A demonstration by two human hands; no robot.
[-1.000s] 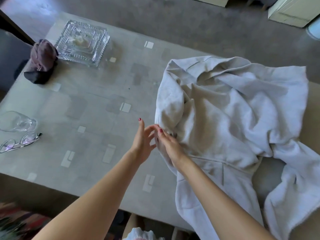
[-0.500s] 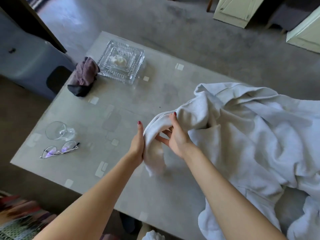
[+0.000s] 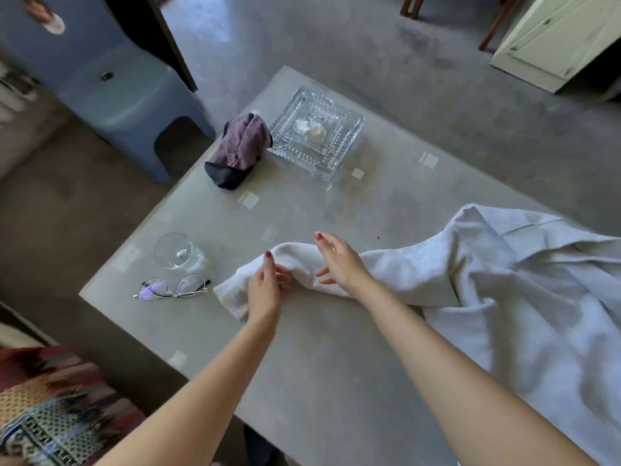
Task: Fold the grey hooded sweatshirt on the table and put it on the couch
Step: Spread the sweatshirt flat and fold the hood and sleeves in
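Observation:
The grey hooded sweatshirt lies crumpled over the right side of the table. One sleeve is stretched out to the left, and its ribbed cuff lies near the eyeglasses. My left hand holds the sleeve just behind the cuff, thumb over the top and fingers curled into the cloth. My right hand rests on the sleeve a little to the right, fingers spread and relaxed.
Eyeglasses and a tipped glass lie just left of the cuff. A cut-glass dish and a purple cloth bundle sit at the far corner. A blue plastic stool stands beyond the table's left edge; patterned fabric is at bottom left.
Both hands have pulled the sleeve out of the crumpled body and laid it leftward on the table. The view has shifted left with them.

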